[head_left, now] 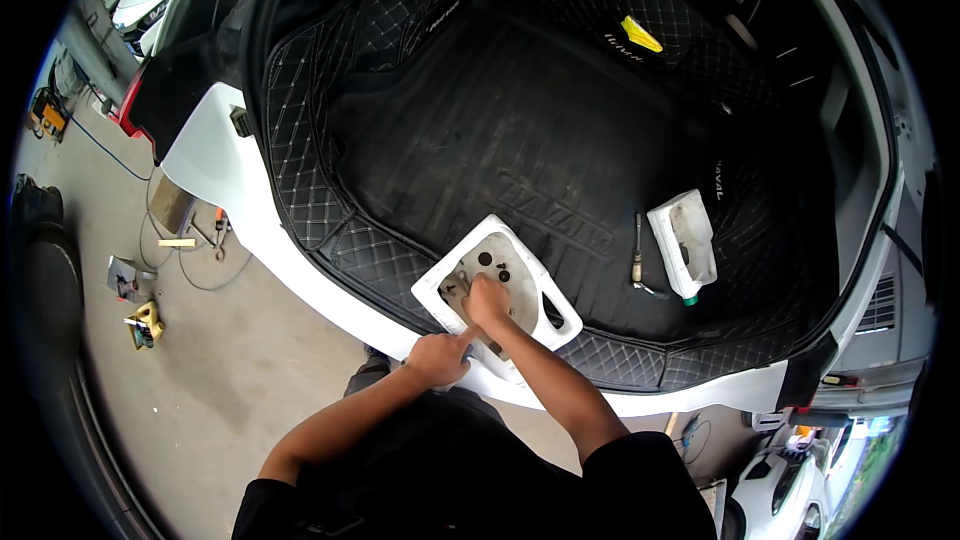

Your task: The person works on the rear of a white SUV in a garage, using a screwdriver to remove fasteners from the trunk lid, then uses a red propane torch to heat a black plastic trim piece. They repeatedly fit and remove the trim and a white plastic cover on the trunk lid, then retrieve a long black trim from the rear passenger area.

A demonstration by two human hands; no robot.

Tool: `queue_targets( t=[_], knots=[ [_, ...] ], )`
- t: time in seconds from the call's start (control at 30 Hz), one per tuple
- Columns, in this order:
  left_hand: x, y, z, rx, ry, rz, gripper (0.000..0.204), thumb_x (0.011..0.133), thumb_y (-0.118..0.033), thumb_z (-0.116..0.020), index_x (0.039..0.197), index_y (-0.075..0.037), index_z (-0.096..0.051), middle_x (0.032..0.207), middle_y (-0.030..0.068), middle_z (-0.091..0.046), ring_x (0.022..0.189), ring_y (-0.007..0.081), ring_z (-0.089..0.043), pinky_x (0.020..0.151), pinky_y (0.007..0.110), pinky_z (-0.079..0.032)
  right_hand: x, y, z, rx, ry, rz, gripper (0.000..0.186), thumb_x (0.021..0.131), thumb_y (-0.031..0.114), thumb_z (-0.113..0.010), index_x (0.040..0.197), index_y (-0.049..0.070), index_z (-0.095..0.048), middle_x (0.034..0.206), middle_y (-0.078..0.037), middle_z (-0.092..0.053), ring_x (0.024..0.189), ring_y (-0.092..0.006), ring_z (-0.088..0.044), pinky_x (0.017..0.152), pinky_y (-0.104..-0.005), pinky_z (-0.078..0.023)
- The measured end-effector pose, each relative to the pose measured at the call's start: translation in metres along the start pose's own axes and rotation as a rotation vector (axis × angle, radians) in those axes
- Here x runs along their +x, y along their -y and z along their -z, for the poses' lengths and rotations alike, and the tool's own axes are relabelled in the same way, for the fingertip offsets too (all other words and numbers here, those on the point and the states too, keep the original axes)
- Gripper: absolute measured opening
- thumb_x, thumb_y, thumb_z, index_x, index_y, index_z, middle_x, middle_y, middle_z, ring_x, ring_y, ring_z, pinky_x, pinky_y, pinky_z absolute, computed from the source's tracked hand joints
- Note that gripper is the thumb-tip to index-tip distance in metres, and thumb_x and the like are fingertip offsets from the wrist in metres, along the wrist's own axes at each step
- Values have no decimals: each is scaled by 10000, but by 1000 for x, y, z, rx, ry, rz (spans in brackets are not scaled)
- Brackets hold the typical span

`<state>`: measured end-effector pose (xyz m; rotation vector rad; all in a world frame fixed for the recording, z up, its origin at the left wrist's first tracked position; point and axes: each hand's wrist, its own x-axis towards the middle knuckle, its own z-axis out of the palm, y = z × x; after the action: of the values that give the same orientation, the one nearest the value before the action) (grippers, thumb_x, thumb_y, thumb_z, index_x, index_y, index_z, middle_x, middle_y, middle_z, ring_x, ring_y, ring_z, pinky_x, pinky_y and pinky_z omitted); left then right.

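Observation:
A white plastic jug (558, 325), cut open along one side into a tray with its handle left on, rests tilted at the near edge of the car trunk. Several small dark clips or fasteners (485, 259) lie inside it. My right hand (488, 302) reaches down into the jug, fingers drawn together at the bottom among the small parts; what they pinch is hidden. At the near left rim, my left hand (440, 358) is closed on the jug's edge, with one finger pointing toward my right hand.
Right of the jug, a screwdriver-like tool (637, 258) and a second cut-open white jug (684, 240) with a green cap lie on the black trunk mat (480, 130). A yellow piece (641, 35) sits farther back. The white bumper (330, 305) curves along the near side; tools and cables lie on the floor left.

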<state>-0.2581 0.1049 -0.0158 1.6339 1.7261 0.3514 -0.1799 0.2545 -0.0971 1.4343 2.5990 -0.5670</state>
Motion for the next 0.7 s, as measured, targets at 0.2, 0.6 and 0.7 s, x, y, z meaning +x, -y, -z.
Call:
queue_targets(
  t=[0.2,0.6,0.7],
  knots=[
    [2,-3,8,72,124,1,616,811,-245,-581,1383,-145,-376,807,160,-681,746,334,-670,660,481,-530,-1,0,8,-50,116,124,234,724,251,-665,807,32,-666,768,-186,-664,725,-356,-654,659,-462,-516],
    [28,10,11,93,-49,17,459,804,-385,-595,1211,-184,-525,794,197,-681,747,399,-671,688,520,-535,-20,-12,73,404,-366,183,231,864,206,-573,889,-23,-568,821,-209,-647,796,-368,-650,678,-429,-511],
    [24,7,21,98,-39,-19,467,810,-379,-586,1232,-191,-519,799,202,-681,748,401,-670,688,526,-534,-29,-13,100,744,-544,95,237,888,210,-612,850,-23,-586,710,-149,-635,618,-262,-632,587,-359,-489]
  ],
)
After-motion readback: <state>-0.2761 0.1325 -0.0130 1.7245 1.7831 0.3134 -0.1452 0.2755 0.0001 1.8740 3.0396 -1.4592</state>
